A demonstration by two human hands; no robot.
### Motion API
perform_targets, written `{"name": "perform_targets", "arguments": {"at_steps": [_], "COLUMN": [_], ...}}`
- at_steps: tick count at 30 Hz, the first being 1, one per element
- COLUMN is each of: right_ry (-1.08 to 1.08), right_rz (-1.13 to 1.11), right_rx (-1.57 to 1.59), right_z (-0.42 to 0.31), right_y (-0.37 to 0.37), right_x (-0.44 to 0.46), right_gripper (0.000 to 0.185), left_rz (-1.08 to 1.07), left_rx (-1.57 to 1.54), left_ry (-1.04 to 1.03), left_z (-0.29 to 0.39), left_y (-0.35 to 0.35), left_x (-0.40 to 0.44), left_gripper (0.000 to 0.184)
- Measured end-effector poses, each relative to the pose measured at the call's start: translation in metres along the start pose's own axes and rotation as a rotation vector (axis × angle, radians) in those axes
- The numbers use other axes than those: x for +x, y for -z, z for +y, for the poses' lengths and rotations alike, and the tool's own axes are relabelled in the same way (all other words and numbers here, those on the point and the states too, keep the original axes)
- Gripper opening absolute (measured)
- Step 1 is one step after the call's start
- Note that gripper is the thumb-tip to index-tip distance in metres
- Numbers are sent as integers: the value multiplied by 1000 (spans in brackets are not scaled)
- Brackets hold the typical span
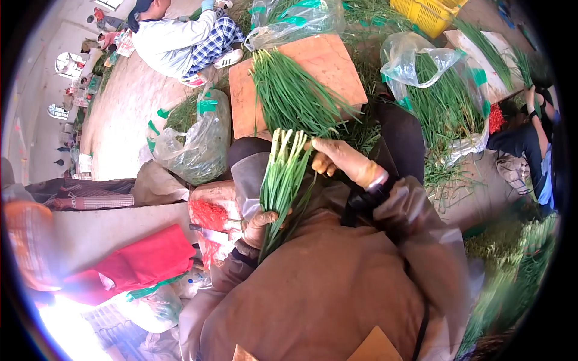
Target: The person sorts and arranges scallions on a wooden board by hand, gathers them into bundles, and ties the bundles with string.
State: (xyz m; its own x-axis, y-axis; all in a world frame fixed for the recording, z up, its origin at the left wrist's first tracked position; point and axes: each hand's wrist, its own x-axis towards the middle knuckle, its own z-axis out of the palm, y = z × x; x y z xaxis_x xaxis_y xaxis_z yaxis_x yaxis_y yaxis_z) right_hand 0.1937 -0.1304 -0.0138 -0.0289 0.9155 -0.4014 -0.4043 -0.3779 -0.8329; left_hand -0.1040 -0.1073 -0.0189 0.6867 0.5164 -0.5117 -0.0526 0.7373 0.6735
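My left hand point(260, 228) is wrapped round the leafy lower part of a bunch of chives point(280, 180), with the pale stem ends upward. Beside those pale ends, my right hand point(342, 161) has its fingers curled in and its index finger at the edge of the bunch. Whatever those fingers pinch is too small to make out. Just beyond, a larger pile of chives point(295, 90) lies on a wooden board point(337, 60). A knife point(212, 233) and red ties point(208, 213) are by my left forearm.
Clear plastic bags of greens stand left point(198, 141) and right point(442, 90) of the board. A co-worker point(174, 45) sits ahead on the left; another person's arm point(536, 114) reaches in at right. A yellow crate point(424, 15) stands behind. Red cloth point(144, 262) lies at left.
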Motion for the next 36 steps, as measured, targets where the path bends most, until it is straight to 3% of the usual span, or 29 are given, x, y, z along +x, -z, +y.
{"name": "perform_targets", "arguments": {"at_steps": [2, 4, 6, 7, 8, 9, 10, 12, 14, 16, 18, 20, 23, 26, 28, 29, 30, 32, 34, 36], "right_ry": [138, 381, 490, 554, 612, 620, 375, 292, 82, 46, 153, 214, 238, 344, 520, 534, 435, 219, -259, -315], "right_rz": [-1, 104, 379, 397, 647, 1021, 1077, 451, 48, -58, -173, -229, -231, -129, 280, 446, 569, 258, -43, -78], "right_rx": [94, 56, -97, 16, -378, -1234, -1299, -651, -317, -261, -191, -193, -705, -748, -1213, -1575, -1726, -1503, -853, -641], "right_z": [8, -37, -54, -47, -37, -44, -38, -31, -35, -17, 0, -3, -32, -28, -13, 11, 33, 41, 35, 78], "right_y": [7, 8, 41, 75, 109, 115, 117, 98, 47, 13, 3, 4, 11, 35, 63, 89, 103, 78, 37, 24], "right_x": [25, 7, 10, 24, 31, 18, 15, 9, -3, 8, 29, 38, 25, 26, 37, 50, 55, 40, 33, 53], "right_gripper": [35, 25, 21, 18, 17, 24, 34, 34, 34, 32, 29, 20, 23, 21, 19, 21, 29, 38, 47, 60], "left_rz": [26, 7, 37, 37, 33, -49, -59, -46, -43, -71, -53, -37, -14, -22, -15, -60, -64, -140, -123, -113], "left_rx": [30, 8, -17, -58, -98, -156, -154, -163, -119, -90, -26, 33, 30, 22, 50, -4, -3, 9, 6, 32], "left_ry": [17, -24, -47, -79, -108, -84, -83, -92, -101, -51, -9, 12, -12, -25, -61, -87, -85, -81, -76, -68], "left_z": [3, 3, 3, 3, 1, 2, 0, 5, 4, 4, 4, 7, 9, 7, 7, 8, 7, 7, 7, 7], "left_y": [-2, -5, -3, -1, 2, 8, 11, 2, -5, -5, 4, -1, -3, -2, 0, -5, -3, 6, 6, 5], "left_x": [-2, -5, -9, -10, -10, -8, -5, -2, 1, 4, 4, -2, -6, -7, -6, -4, -3, 3, 3, 5], "left_gripper": [53, 53, 53, 52, 52, 55, 55, 60, 64, 66, 70, 72, 74, 72, 71, 70, 70, 68, 65, 68]}}
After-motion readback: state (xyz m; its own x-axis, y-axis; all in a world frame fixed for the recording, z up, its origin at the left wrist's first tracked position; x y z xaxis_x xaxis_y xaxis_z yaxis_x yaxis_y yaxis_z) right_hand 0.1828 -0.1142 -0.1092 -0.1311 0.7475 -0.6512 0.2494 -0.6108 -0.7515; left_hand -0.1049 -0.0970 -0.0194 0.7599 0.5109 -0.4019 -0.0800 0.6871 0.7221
